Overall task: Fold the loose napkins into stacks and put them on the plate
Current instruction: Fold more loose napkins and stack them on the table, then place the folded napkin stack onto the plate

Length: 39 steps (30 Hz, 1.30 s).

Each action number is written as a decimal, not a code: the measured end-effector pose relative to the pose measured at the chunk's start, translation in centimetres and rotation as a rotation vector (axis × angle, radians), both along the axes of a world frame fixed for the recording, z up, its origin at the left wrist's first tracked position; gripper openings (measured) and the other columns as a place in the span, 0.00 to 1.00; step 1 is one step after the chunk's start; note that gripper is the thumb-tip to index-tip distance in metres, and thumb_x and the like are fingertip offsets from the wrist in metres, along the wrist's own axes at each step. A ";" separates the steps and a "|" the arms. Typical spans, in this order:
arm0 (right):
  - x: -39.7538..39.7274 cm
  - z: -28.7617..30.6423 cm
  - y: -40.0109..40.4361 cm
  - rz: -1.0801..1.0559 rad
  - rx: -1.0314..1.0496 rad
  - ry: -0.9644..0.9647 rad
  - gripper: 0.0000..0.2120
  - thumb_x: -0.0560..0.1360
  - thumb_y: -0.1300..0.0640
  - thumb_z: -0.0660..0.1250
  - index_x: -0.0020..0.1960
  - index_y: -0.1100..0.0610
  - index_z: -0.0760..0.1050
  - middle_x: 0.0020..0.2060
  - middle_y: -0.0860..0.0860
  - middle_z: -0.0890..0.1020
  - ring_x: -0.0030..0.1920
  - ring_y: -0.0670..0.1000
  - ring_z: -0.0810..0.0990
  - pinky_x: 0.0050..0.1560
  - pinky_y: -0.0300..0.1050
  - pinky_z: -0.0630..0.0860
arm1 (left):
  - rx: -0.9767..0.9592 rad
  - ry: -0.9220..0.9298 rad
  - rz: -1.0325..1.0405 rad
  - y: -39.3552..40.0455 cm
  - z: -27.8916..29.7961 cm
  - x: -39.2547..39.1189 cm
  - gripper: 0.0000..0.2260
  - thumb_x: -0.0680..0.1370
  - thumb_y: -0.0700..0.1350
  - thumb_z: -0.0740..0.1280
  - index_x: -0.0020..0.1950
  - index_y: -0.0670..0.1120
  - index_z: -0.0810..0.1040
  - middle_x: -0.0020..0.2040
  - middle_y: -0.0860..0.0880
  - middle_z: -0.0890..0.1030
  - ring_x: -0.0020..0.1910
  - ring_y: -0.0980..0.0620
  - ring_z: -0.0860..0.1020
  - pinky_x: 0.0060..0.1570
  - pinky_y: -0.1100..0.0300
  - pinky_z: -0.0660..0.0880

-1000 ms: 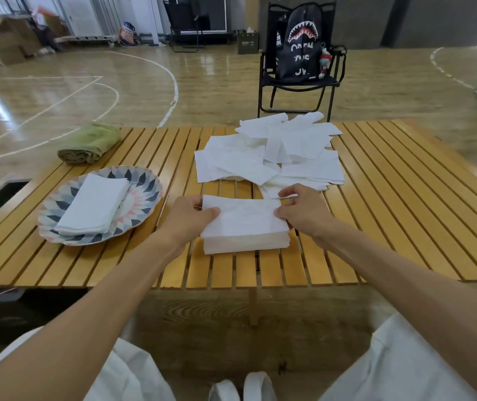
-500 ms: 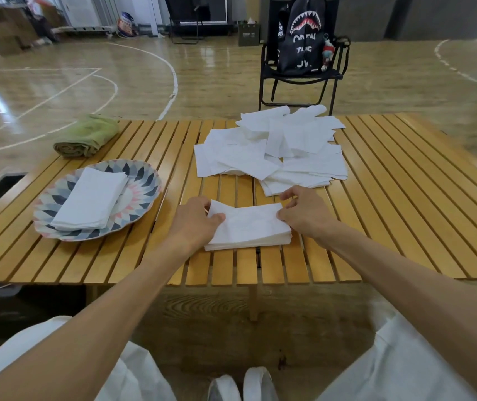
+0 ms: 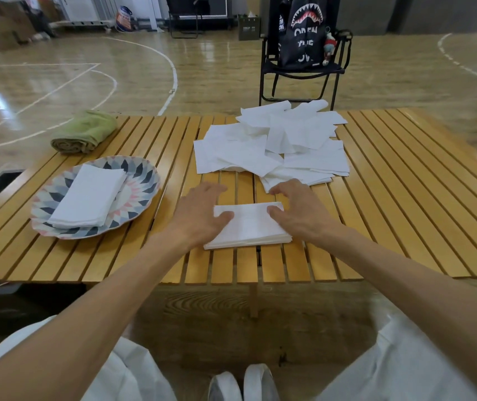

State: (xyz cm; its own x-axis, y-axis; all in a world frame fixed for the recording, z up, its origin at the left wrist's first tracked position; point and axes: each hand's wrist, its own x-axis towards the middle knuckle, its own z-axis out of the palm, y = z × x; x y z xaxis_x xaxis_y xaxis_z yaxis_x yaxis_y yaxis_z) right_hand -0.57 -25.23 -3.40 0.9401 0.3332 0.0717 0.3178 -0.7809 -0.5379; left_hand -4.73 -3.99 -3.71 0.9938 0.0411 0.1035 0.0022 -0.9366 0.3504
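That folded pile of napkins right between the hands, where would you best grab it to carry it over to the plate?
Probably by its two short ends, one hand from each side. The folded stack lies flat, wider than deep, with the left hand and right hand already at those ends. Fingers under, thumbs on top should keep the loose layers together on the way to the plate.

left hand (image 3: 199,215): was gripping the stack's left end, now lies flat, thumb on top | right hand (image 3: 298,212): no longer pinching the far right corner, fingers (image 3: 282,189) spread past the far edge, thumb on top | folded stack (image 3: 249,227): now narrower, folded over, lying flat on the table (image 3: 405,198)
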 end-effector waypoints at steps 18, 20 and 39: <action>0.4 0.8 2.0 0.304 -0.457 0.127 0.33 0.67 0.32 0.72 0.65 0.50 0.74 0.59 0.49 0.77 0.56 0.52 0.75 0.59 0.53 0.75 | 0.217 0.381 -0.242 -2.3 1.4 0.6 0.35 0.70 0.63 0.73 0.72 0.52 0.67 0.63 0.51 0.72 0.61 0.48 0.72 0.64 0.46 0.71; 0.4 1.5 2.4 0.329 -0.459 0.204 0.30 0.64 0.33 0.75 0.57 0.51 0.77 0.50 0.48 0.80 0.48 0.49 0.78 0.53 0.52 0.79 | 0.197 0.439 -0.238 -2.7 1.8 0.6 0.33 0.67 0.63 0.75 0.67 0.52 0.71 0.57 0.53 0.74 0.55 0.50 0.74 0.59 0.48 0.75; -0.4 4.1 4.3 0.190 0.256 0.247 0.29 0.67 0.49 0.78 0.65 0.46 0.70 0.55 0.44 0.75 0.54 0.47 0.76 0.46 0.41 0.75 | -0.127 0.228 -0.186 2.2 6.0 -2.2 0.07 0.76 0.50 0.70 0.51 0.49 0.78 0.46 0.52 0.79 0.46 0.52 0.78 0.47 0.52 0.78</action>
State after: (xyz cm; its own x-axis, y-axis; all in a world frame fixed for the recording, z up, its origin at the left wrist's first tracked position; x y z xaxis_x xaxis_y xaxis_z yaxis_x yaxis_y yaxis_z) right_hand -0.97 -20.97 0.71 0.8630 0.5031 -0.0453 0.2803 -0.5516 -0.7856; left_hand -6.92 -1.76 2.31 0.9826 -0.1447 -0.1167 -0.0728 -0.8771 0.4747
